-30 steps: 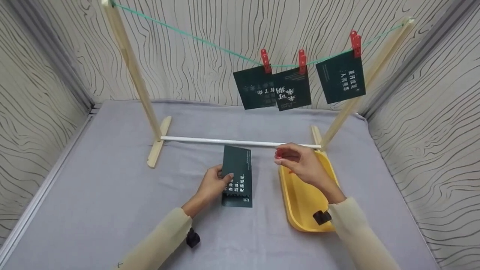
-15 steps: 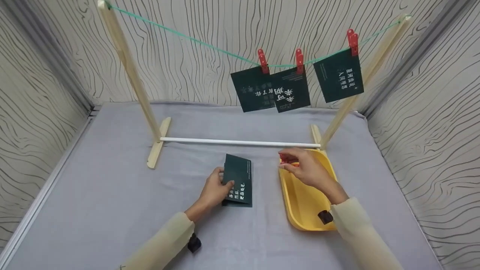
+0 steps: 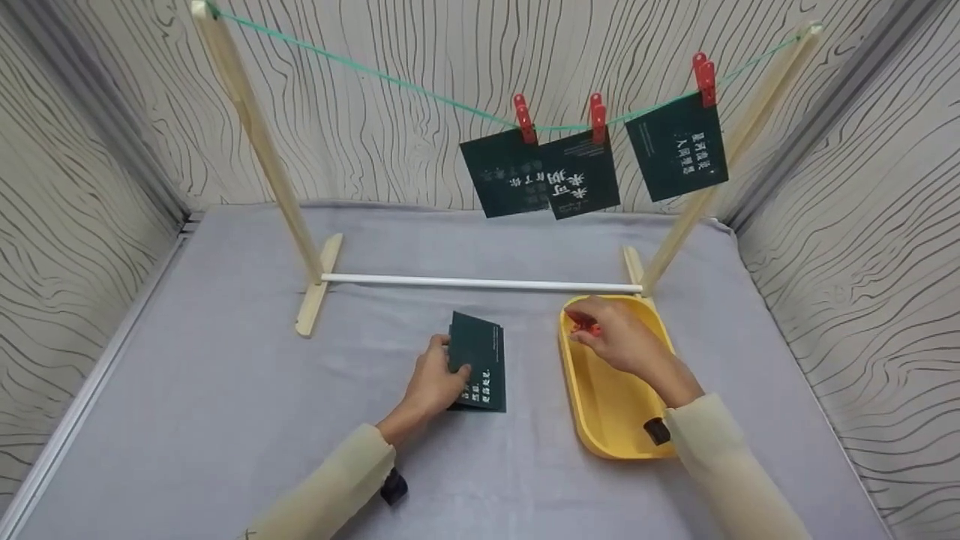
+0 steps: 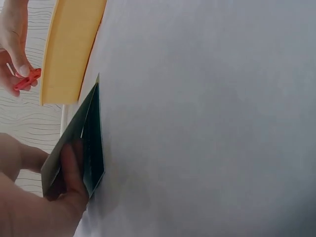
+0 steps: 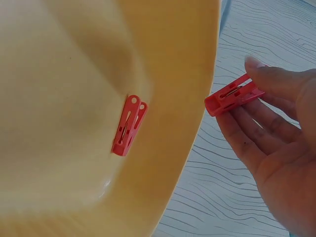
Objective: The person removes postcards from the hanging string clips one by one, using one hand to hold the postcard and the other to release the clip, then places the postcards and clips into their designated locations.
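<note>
My left hand (image 3: 433,381) pinches a dark green card (image 3: 476,352) with white lettering, thumb on its upper face. In the left wrist view, this card (image 4: 69,133) tilts over a second dark card (image 4: 95,143) low on the cloth; whether the hand also touches that one is unclear. Over the far end of a yellow tray (image 3: 574,405), my right hand (image 3: 630,341) holds a red clothespin (image 5: 232,98) between thumb and fingers. Another red clothespin (image 5: 128,126) lies inside the tray, mostly hidden by the hand in the head view.
Behind the hands stands a wooden frame with a left post (image 3: 259,142), right post (image 3: 731,165) and white crossbar (image 3: 480,283). Its green string (image 3: 360,67) carries three dark cards, including the rightmost card (image 3: 675,154), under red clothespins. Grey cloth (image 3: 225,420) covers the table.
The card in my left hand has come down toward me, over the lower card. My right hand has shifted slightly right and down over the tray, still holding the clothespin.
</note>
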Action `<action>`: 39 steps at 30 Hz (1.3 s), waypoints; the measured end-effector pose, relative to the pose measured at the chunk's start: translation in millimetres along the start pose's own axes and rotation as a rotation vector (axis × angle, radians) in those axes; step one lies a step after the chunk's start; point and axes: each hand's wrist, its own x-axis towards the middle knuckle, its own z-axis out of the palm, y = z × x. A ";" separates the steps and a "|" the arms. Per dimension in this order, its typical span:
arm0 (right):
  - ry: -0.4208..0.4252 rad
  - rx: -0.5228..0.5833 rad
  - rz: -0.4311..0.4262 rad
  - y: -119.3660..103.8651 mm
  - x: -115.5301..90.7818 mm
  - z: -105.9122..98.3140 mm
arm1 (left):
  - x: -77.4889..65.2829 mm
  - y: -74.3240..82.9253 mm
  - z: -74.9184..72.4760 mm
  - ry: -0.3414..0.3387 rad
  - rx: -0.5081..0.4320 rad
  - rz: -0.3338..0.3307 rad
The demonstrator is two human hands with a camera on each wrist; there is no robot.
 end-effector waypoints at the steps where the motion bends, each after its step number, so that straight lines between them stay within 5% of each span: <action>1: -0.006 -0.015 0.001 1.2 0.2 0.0 | -0.7 0.5 0.2 0.000 0.017 -0.001; 8: -0.094 -0.076 0.077 8.2 -1.0 4.2 | -2.1 0.1 1.6 0.003 0.166 0.010; 20: -0.127 -0.111 0.038 22.9 -5.4 19.2 | -2.3 -2.6 0.4 0.023 0.284 0.035; 32: -0.172 -0.110 0.145 32.0 -3.9 26.1 | -4.3 -1.6 -1.0 0.048 0.391 0.080; 39: -0.176 -0.115 0.154 33.2 -2.3 28.3 | -5.6 -0.9 -1.0 0.088 0.591 0.150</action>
